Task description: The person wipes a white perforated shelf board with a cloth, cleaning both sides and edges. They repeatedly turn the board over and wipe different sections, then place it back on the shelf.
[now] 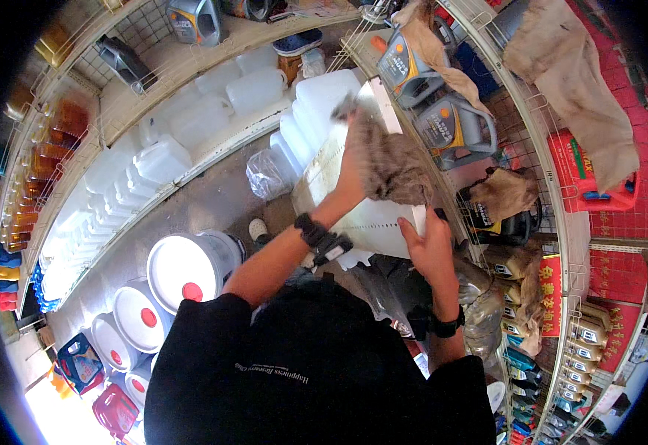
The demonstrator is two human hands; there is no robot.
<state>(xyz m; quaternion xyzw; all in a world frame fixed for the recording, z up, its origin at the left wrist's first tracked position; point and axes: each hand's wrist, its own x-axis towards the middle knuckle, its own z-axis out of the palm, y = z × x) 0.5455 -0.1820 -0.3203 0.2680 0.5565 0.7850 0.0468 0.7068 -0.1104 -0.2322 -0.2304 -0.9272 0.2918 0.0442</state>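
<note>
Jugs point(327, 96) flank panel point(372, 236) clasped by right hand point(432, 243); left hand point(353, 169) on rag point(396, 169), grip blurred.

We get the left hand point(351, 159) only as a smear over the white board point(372, 226); fingers lost against brown cloth point(396, 174), itself streaked, covering part of the board. Right of the board, a rag point(508, 190) hides much of a jug point(515, 228). Farther right, bottles point(582, 350): labels too small for us.

Grey jugs point(450, 127) just right of white board point(368, 228)
</note>
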